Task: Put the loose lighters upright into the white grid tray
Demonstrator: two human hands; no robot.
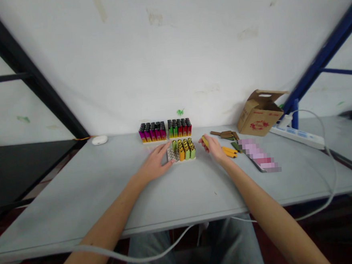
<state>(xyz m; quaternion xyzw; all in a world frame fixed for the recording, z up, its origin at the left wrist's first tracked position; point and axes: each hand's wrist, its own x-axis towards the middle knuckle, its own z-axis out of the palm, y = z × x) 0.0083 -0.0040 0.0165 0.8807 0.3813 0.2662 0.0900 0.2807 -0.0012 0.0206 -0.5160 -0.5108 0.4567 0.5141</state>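
A white tray (173, 155) with round holes stands in front of me, its right part filled with upright yellow, orange and light green lighters (187, 149). One green lighter (174, 145) stands at its back left, beside open holes. My left hand (157, 160) spans the tray's left end, thumb at the near edge and fingers at the far corner. To the right of the tray, my right hand (212, 146) pinches a yellowish lighter (205, 141) just above the table. Loose orange lighters (229, 152) lie beside that hand.
Behind stand blocks of purple lighters (152, 132) and green and red lighters (179, 128). Brown lighters (225, 134), a blurred phone (260, 156), a cardboard box (259, 116) and a power strip (299, 136) are at right. A white case (100, 140) lies far left.
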